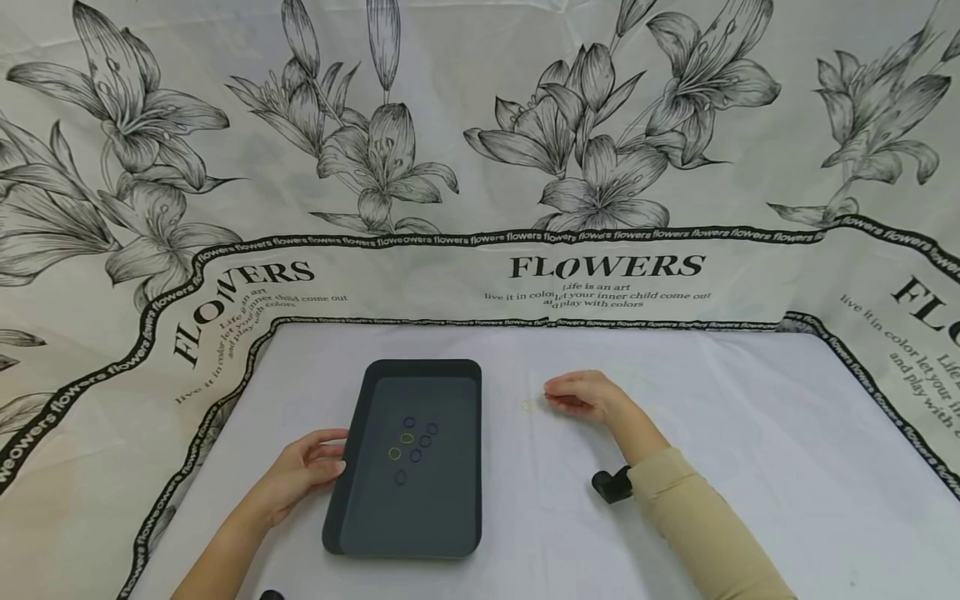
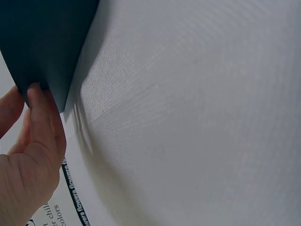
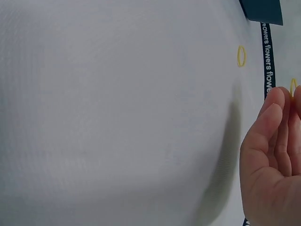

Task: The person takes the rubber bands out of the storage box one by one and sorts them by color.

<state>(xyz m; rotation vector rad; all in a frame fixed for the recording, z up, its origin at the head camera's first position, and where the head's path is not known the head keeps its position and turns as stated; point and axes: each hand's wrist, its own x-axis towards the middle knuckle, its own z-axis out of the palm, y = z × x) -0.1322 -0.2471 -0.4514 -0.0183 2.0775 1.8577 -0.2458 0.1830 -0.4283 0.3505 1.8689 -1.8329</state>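
A dark grey rectangular tray stands on the white cloth, with several thin blue rubber bands and two yellow ones lying flat in it. My left hand grips the tray's left side, thumb by the rim; in the left wrist view the fingers reach under its edge. To the right of the tray, my right hand is raised over the cloth. Its fingertips pinch a yellow rubber band, seen in the right wrist view. Another yellow rubber band lies on the cloth between that hand and the tray.
White cloth covers the table. Behind it rises a flower-printed sheet with black lettered borders, which also runs along both sides. A small black device sits at my right wrist, beside the beige sleeve.
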